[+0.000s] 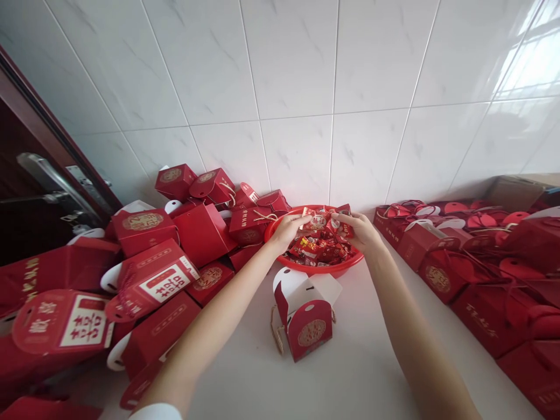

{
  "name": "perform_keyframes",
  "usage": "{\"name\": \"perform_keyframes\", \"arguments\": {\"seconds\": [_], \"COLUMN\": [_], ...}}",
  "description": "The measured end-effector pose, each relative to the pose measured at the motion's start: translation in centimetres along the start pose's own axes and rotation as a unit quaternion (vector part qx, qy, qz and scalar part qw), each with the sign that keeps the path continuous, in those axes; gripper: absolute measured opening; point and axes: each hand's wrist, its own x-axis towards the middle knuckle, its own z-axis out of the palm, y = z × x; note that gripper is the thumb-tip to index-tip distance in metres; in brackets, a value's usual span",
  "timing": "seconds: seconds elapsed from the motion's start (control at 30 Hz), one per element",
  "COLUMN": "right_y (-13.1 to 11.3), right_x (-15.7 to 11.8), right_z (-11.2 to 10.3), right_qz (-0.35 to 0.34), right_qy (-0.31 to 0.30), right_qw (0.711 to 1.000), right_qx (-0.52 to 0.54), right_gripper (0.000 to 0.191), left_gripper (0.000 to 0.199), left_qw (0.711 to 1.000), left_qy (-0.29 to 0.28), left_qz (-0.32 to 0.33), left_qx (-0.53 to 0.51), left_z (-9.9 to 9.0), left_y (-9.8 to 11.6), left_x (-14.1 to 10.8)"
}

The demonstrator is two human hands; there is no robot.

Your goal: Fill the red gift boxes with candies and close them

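A round red basin (pixel 320 269) filled with small red wrapped packets (pixel 321 249) stands near the tiled wall. Above its left part, my left hand (pixel 289 228) is closed on a red and gold packet (pixel 318 221). My right hand (pixel 359 228) is closed on another red packet (pixel 343 226) over the basin's right part. Between my forearms, in front of the basin, an opened red gift box (pixel 310 328) stands upright with its white-lined flaps spread and rope handles at its sides.
Many red gift boxes (pixel 146 228) lie heaped on the left. Rows of red boxes (pixel 481 318) stand along the right side. A dark door with a metal handle (pixel 56 185) is at the far left, and a cardboard box (pixel 510 191) at the back right.
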Motion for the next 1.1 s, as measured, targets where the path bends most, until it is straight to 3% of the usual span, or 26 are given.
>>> {"name": "perform_keyframes", "arguments": {"seconds": [0.17,0.3,0.4,0.53,0.67,0.73,0.83,0.93,1.1], "right_y": [-1.1,-1.7,-2.1,-2.6,-2.5,-2.2,-1.6,-1.2,-0.5], "right_x": [-1.6,-2.9,-4.1,-5.6,-6.6,-6.8,-7.0,-7.0,-6.9], "right_z": [1.1,2.2,3.0,4.0,5.1,5.6,6.2,6.7,7.0], "right_qz": [0.000,-0.018,-0.038,-0.075,-0.047,-0.040,-0.023,0.036,0.082], "right_qy": [-0.088,-0.120,-0.126,-0.182,-0.290,-0.305,-0.275,-0.255,-0.266], "right_qw": [0.993,0.987,0.977,0.931,0.861,0.846,0.875,0.907,0.916], "right_qx": [-0.072,-0.103,-0.167,-0.307,-0.416,-0.436,-0.397,-0.333,-0.289], "right_gripper": [0.037,0.035,0.033,0.023,0.016,0.020,0.033,0.036,0.035], "left_gripper": [0.029,0.036,0.038,0.036,0.034,0.033,0.033,0.035,0.039], "left_qw": [0.988,0.986,0.983,0.969,0.974,0.975,0.976,0.980,0.986], "left_qy": [0.019,0.042,0.109,0.191,0.177,0.172,0.176,0.164,0.135], "left_qz": [0.016,0.061,0.100,0.138,0.127,0.124,0.117,0.103,0.092], "left_qx": [-0.153,-0.147,-0.111,-0.077,-0.062,-0.063,-0.052,-0.037,-0.021], "left_z": [-1.0,-1.5,-2.2,-3.4,-4.3,-4.6,-4.8,-5.0,-5.3], "left_y": [0.9,1.2,1.3,1.9,2.7,2.9,2.9,2.9,3.1], "left_x": [-2.9,-5.0,-6.4,-7.9,-8.8,-9.0,-9.1,-9.2,-9.3]}}
